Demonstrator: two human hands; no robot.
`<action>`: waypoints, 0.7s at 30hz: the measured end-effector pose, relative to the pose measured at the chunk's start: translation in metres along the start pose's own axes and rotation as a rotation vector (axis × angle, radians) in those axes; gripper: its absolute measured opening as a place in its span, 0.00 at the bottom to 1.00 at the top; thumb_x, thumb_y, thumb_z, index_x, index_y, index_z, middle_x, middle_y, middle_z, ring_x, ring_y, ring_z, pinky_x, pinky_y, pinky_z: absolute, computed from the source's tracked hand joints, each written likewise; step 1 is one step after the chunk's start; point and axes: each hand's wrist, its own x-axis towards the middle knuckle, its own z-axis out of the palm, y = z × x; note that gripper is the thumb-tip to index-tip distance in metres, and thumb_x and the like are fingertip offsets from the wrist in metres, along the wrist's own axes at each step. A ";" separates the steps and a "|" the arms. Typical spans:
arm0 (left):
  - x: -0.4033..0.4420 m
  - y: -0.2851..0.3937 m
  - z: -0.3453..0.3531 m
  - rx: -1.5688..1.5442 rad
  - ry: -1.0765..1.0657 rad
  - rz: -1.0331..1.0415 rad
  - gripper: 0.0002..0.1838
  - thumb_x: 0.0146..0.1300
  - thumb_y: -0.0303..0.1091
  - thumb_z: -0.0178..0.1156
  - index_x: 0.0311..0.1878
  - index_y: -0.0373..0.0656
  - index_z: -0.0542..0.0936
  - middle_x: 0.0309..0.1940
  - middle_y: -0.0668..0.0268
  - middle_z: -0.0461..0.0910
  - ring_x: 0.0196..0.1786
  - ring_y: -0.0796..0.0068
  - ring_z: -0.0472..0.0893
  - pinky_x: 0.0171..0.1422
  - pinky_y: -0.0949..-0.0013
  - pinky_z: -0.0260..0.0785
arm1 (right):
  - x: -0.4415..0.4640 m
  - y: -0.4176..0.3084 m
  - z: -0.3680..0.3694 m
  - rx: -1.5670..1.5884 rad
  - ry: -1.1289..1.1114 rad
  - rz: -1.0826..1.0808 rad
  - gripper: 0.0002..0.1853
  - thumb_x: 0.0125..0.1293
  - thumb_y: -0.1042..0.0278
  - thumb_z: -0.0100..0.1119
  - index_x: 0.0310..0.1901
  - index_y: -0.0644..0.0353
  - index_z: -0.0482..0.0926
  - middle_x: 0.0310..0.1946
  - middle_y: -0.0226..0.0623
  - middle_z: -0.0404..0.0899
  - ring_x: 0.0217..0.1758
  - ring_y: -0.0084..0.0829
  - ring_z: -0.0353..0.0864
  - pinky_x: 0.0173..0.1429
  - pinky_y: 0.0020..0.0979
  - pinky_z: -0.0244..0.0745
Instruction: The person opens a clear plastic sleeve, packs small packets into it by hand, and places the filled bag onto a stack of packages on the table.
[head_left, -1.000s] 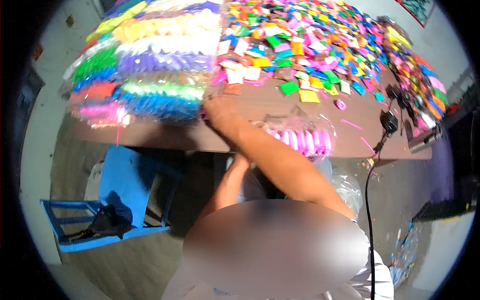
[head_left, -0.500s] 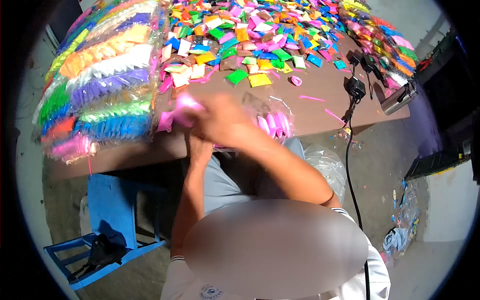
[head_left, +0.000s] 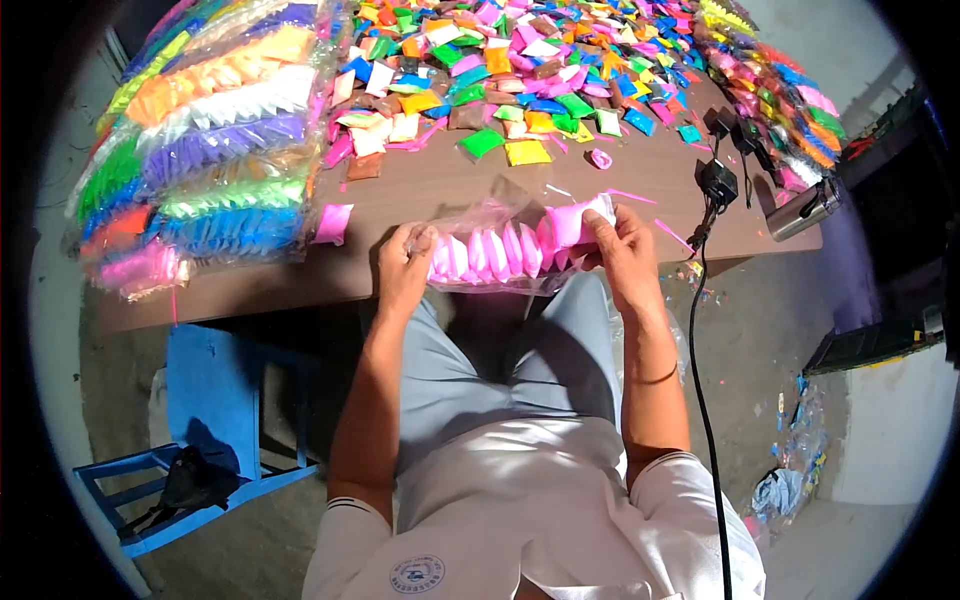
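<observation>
Head view: clear plastic bag (head_left: 480, 216) with a row of puffy pink packets (head_left: 492, 255), at the brown table's (head_left: 420, 190) near edge.
Left hand (head_left: 405, 262): grip closed on the bag's nine-o'clock end.
Right hand (head_left: 624, 248): grip pinching a pillow-shaped pink packet (head_left: 568, 225) at the three-o'clock end.
Loose pink square packet (head_left: 333, 223): nine o'clock from the bag, on the table.
Heap of small multicoloured packets (head_left: 520, 80): twelve o'clock, farther back.
</observation>
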 end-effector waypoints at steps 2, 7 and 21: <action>0.000 -0.001 0.002 -0.067 0.013 -0.006 0.22 0.65 0.46 0.62 0.42 0.31 0.80 0.33 0.61 0.81 0.38 0.76 0.78 0.46 0.70 0.70 | 0.001 0.003 0.007 -0.008 -0.018 -0.004 0.13 0.69 0.62 0.58 0.38 0.66 0.77 0.24 0.31 0.79 0.22 0.19 0.75 0.27 0.24 0.69; -0.003 0.008 -0.001 -0.065 0.004 -0.015 0.21 0.65 0.45 0.62 0.43 0.31 0.79 0.34 0.62 0.81 0.38 0.76 0.77 0.46 0.71 0.70 | 0.004 0.017 0.017 -0.516 0.107 -0.155 0.17 0.62 0.59 0.64 0.35 0.69 0.79 0.18 0.41 0.76 0.21 0.29 0.76 0.28 0.35 0.69; -0.003 0.004 0.002 -0.106 -0.013 -0.011 0.23 0.65 0.49 0.61 0.43 0.32 0.79 0.32 0.63 0.80 0.37 0.76 0.76 0.44 0.70 0.69 | 0.007 0.002 0.023 -0.861 -0.029 -0.242 0.15 0.57 0.60 0.64 0.35 0.64 0.76 0.25 0.51 0.78 0.30 0.53 0.79 0.34 0.46 0.72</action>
